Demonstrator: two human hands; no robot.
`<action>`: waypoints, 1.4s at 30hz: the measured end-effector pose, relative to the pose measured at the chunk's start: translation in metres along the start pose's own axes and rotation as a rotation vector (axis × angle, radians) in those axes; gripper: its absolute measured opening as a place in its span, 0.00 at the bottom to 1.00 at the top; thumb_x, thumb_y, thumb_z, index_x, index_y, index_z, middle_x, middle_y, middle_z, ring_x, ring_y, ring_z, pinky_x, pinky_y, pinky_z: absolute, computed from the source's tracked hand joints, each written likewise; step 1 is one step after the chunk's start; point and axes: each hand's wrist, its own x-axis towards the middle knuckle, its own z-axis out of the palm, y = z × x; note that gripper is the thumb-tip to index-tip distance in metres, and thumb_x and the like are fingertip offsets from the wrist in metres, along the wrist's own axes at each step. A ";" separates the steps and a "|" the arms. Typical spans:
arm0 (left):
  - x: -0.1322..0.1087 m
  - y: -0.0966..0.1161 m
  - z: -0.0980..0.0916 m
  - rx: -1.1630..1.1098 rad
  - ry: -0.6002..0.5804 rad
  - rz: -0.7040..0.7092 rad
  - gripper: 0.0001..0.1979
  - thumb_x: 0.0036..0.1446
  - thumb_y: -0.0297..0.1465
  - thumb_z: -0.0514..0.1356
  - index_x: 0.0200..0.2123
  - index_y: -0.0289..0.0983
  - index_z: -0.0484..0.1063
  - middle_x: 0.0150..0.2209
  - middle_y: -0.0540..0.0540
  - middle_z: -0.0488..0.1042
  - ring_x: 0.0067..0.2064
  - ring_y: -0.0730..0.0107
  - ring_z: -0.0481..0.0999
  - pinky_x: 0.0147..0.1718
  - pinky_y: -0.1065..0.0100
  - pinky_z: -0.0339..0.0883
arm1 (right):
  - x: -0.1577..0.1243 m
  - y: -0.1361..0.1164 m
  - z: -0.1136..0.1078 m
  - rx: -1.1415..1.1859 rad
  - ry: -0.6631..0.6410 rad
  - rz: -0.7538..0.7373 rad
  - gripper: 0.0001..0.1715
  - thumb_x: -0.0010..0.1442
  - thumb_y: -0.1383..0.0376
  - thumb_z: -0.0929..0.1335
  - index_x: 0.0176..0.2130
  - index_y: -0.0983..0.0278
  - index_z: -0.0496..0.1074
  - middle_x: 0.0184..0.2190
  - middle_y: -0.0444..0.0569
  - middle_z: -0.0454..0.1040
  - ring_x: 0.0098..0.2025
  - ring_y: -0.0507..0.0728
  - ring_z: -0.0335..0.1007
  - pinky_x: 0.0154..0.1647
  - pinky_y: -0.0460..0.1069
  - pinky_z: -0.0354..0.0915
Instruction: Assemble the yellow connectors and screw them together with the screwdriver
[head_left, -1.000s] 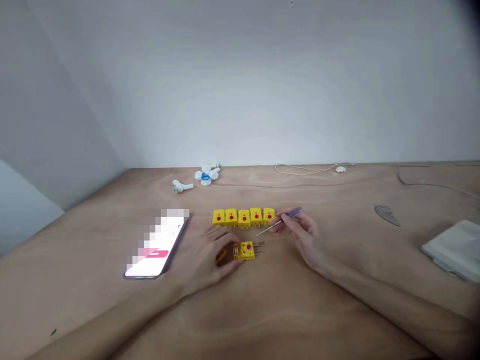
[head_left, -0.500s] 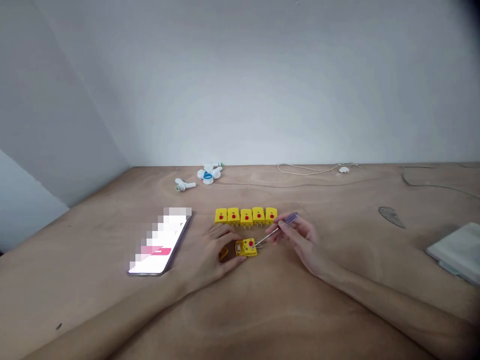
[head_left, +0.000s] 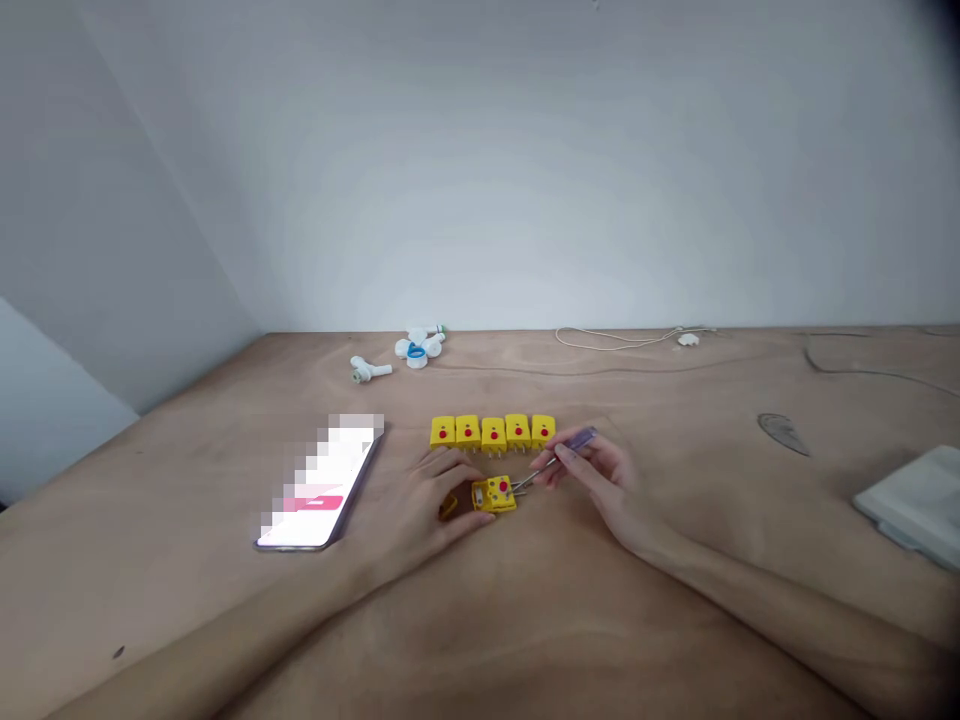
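An opened yellow plug (head_left: 495, 493) with a red dot and metal pins pointing right lies on the wooden table. My left hand (head_left: 439, 500) curves around its left side, thumb and fingers at its edges. Under that hand a second yellow piece (head_left: 448, 506) partly shows. Pinched in my right hand (head_left: 600, 475) is a screwdriver (head_left: 579, 439) with a purple handle, its shaft slanting down left to the plug's right side by the pins. Behind both hands several closed yellow plugs (head_left: 493, 434) stand in a row, pins toward me.
A phone (head_left: 322, 485) with a lit screen lies left of my left hand. White fittings (head_left: 417, 350), one with a blue ring, sit near the wall. A thin cord (head_left: 600, 345) lies along the back. At the right edge is a white case (head_left: 919, 505).
The screwdriver tip has shifted slightly right, from the plug's face near the red dot to its pin side. My left hand has hardly moved.
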 end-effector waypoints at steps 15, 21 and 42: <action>-0.001 0.003 -0.004 -0.041 0.017 -0.068 0.15 0.63 0.44 0.65 0.46 0.40 0.76 0.43 0.45 0.78 0.45 0.56 0.77 0.45 0.57 0.71 | -0.003 0.002 0.004 -0.076 0.072 -0.043 0.14 0.63 0.54 0.74 0.37 0.61 0.75 0.33 0.49 0.83 0.31 0.56 0.80 0.35 0.50 0.77; 0.001 0.006 -0.006 -0.065 0.021 -0.082 0.15 0.64 0.44 0.64 0.47 0.42 0.77 0.45 0.46 0.79 0.47 0.56 0.78 0.46 0.58 0.72 | -0.005 0.004 0.004 -0.070 0.066 -0.030 0.14 0.63 0.54 0.74 0.38 0.61 0.75 0.33 0.49 0.83 0.31 0.56 0.80 0.35 0.50 0.77; 0.001 0.007 -0.007 -0.065 0.006 -0.054 0.15 0.65 0.43 0.64 0.50 0.43 0.77 0.47 0.45 0.80 0.49 0.56 0.78 0.48 0.57 0.73 | -0.006 0.000 0.005 -0.073 0.059 -0.007 0.14 0.64 0.53 0.73 0.39 0.62 0.74 0.35 0.50 0.83 0.32 0.57 0.81 0.37 0.52 0.78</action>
